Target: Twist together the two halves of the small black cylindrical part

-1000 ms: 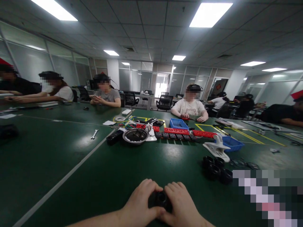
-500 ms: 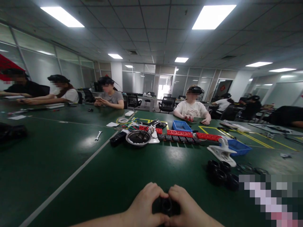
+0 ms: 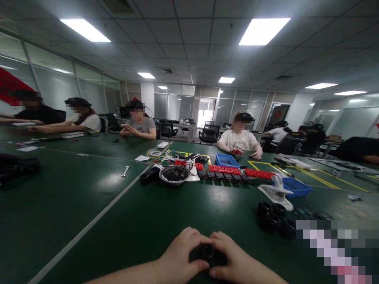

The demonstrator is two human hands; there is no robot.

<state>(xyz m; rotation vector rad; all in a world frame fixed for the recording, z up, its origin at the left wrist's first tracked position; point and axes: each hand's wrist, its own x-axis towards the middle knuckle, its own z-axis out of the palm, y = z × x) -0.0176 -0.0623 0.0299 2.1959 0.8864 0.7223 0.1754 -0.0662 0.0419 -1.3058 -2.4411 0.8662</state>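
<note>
Low in the head view, my left hand (image 3: 181, 252) and my right hand (image 3: 232, 255) curl around a dark round part (image 3: 208, 251) with a hole in its top. Both hands have fingers on its far side and a thumb on its near side. Much of the part is covered by my fingers, so its exact kind does not show. To the right of my hands sits a cluster of several black round hollow parts (image 3: 271, 221) on the green table (image 3: 142, 225).
Farther back lie a white clamp stand (image 3: 276, 191), blue bins (image 3: 227, 160), red strips (image 3: 224, 169), a round metal-rimmed dish (image 3: 174, 174), a black handheld device (image 3: 149, 174) and a wrench (image 3: 125, 171). Several people sit around the table.
My thumbs have shifted on the dark part, the left one now higher and over its near side. The whole view has tilted slightly upward; both hands still hold the part.
</note>
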